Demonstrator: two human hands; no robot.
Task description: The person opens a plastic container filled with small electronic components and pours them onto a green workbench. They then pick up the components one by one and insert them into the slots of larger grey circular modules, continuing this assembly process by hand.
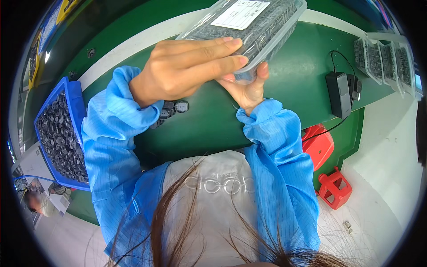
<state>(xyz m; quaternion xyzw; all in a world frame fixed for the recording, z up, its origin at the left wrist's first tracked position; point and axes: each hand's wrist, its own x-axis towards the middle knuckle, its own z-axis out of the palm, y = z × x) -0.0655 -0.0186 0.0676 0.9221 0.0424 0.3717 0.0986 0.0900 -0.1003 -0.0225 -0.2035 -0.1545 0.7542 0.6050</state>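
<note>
Both my hands hold a clear plastic box (278,33) above the green table, toward its far side. Small dark parts fill the box, and a white label (240,14) lies on its top. My left hand (182,66) lies across the near end, fingers closed against it. From below, my right hand (249,91) supports the same end, its thumb up along the side; its other fingers are mostly hidden. A few small black parts (168,111) lie on the table near my left sleeve.
At left stands a blue bin (76,100) heaped with small dark parts. Several clear boxes (369,60) stand in a row at far right. A black power bank-like device (339,95) with a cable lies nearer. Red plastic stools (336,189) stand on the floor at right.
</note>
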